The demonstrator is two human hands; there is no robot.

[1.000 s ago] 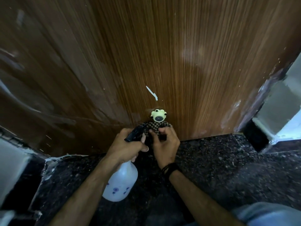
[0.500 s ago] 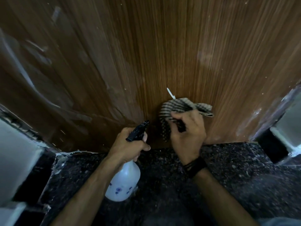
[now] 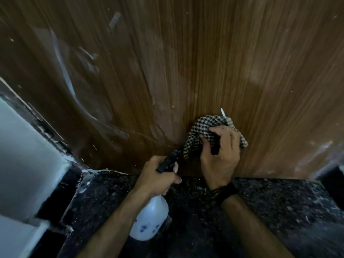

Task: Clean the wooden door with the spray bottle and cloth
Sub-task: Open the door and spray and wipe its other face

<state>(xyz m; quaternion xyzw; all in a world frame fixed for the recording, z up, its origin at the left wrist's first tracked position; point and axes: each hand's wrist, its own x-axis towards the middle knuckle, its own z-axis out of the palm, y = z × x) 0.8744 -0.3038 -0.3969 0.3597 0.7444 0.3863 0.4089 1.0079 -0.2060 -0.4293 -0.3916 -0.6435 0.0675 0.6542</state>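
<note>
The brown wooden door (image 3: 186,62) fills the upper view, streaked with pale smears on its left half. My right hand (image 3: 221,155) grips a bunched black-and-white checked cloth (image 3: 201,131) and holds it against the door's lower part, just below a small white mark (image 3: 223,112). My left hand (image 3: 158,175) grips the neck of a white spray bottle (image 3: 149,220) with blue prints. Its black nozzle (image 3: 168,161) points at the door close to the cloth.
A dark speckled stone floor (image 3: 270,211) runs below the door. A white wall with a dark frame edge (image 3: 28,149) stands at the left. Pale smudges mark the door's lower right corner (image 3: 312,155), beside a dark gap.
My right hand lifted the cloth from the bottle's nozzle to the door and moved it right and up; a pale green round object by the nozzle is no longer visible. My left hand stayed put.
</note>
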